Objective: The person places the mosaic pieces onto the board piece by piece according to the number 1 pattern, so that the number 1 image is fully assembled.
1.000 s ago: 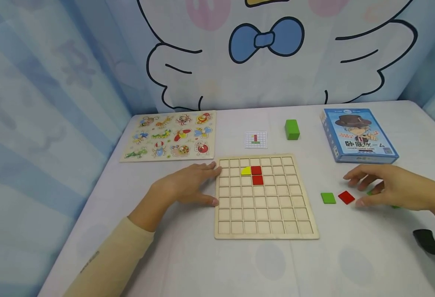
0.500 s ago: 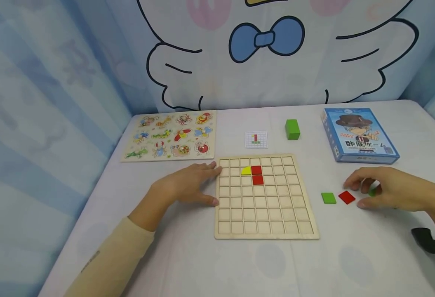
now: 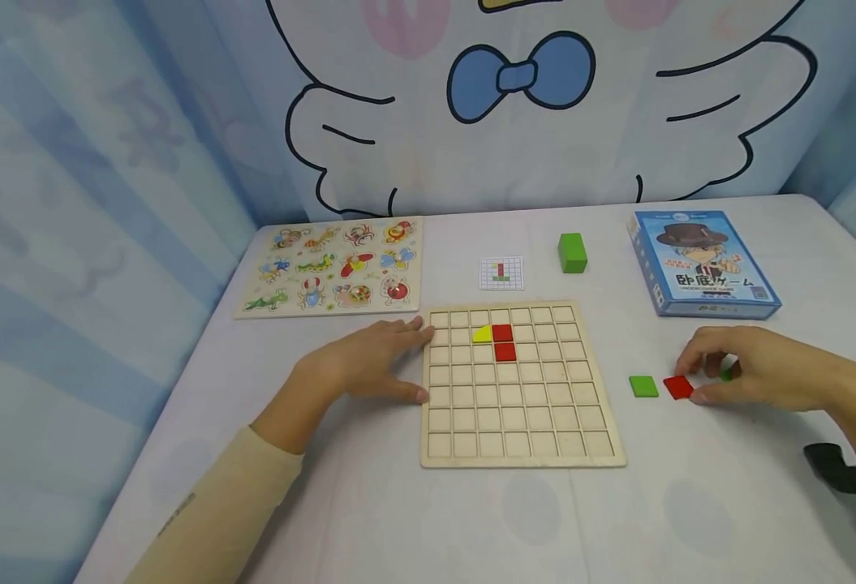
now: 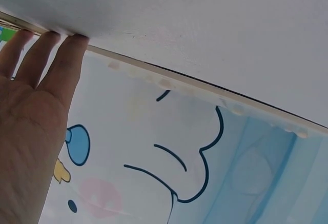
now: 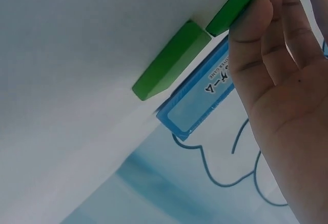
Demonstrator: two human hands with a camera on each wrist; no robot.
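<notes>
In the head view a square wooden grid board [image 3: 522, 454] lies on the table, with a yellow quarter-shaped tile [image 3: 482, 334] and two red square tiles [image 3: 504, 352] in its cells. My left hand [image 3: 365, 361] rests at the board's left edge, fingers spread and touching it. Right of the board, my right hand [image 3: 771, 369] pinches a loose red tile [image 3: 679, 387] between thumb and curled fingers, close to the table. A green tile [image 3: 643, 386] lies left of it. In the right wrist view, green tiles [image 5: 171, 62] lie beside the thumb; the red tile is hidden there.
Behind the board are a small grid pattern card [image 3: 501, 273] and a green block [image 3: 572, 253]. A wooden insect puzzle [image 3: 333, 268] lies back left. A blue game box [image 3: 705, 264] sits back right, behind my right hand. A printed curtain [image 3: 515, 154] hangs behind the table [image 3: 471, 519].
My right hand has shifted slightly left, its thumb and fingertips closing in on the loose red tile. My left hand stays at the board's edge.
</notes>
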